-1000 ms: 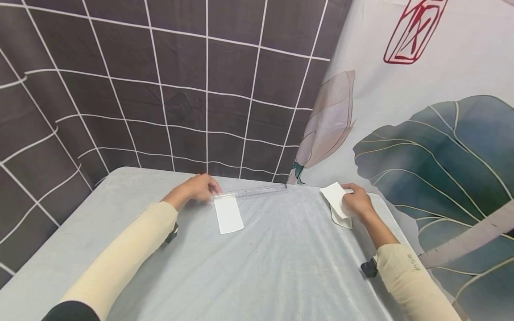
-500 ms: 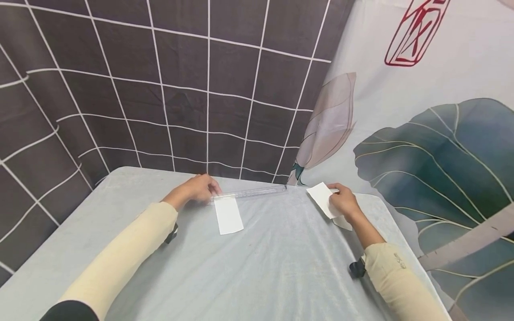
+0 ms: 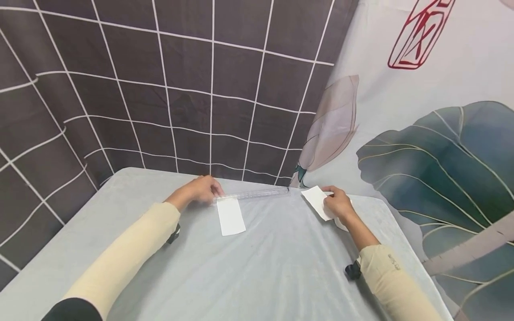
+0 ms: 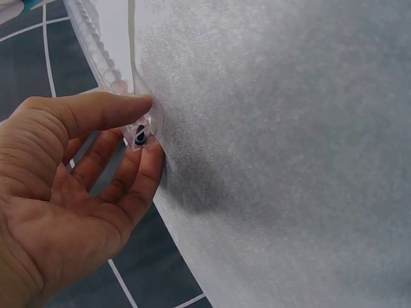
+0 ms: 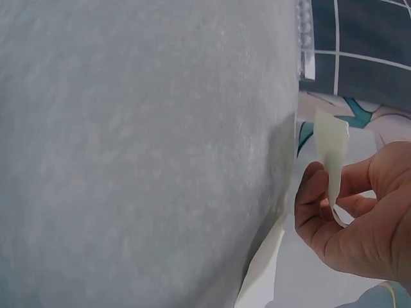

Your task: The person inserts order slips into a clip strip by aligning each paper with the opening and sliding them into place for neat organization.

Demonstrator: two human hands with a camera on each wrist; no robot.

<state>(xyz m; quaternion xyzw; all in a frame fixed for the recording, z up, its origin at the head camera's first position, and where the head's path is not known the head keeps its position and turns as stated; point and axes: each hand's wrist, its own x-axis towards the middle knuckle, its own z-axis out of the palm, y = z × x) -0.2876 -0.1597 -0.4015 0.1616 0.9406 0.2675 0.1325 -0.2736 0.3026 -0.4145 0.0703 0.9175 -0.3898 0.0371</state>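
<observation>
My left hand pinches the near-left end of a long clear ridged plastic strip between thumb and fingers. A dark spot shows inside that end in the left wrist view, beside the thumb. One white sheet of paper lies on the table with its top edge at the strip. Toward the right, my right hand grips a second small white sheet of paper, seen nearly edge-on in the right wrist view. Another pale sheet lies below that hand, mostly hidden in the head view.
A pale grey cloth covers the table, whose back edge runs just behind the strip. Behind it hangs a dark curtain with white grid lines. A white hanging with a printed leaf borders the right side.
My right hand has moved left with the white sheet of paper, toward the far end of the strip. The left hand, the strip and the sheet by it have stayed put.
</observation>
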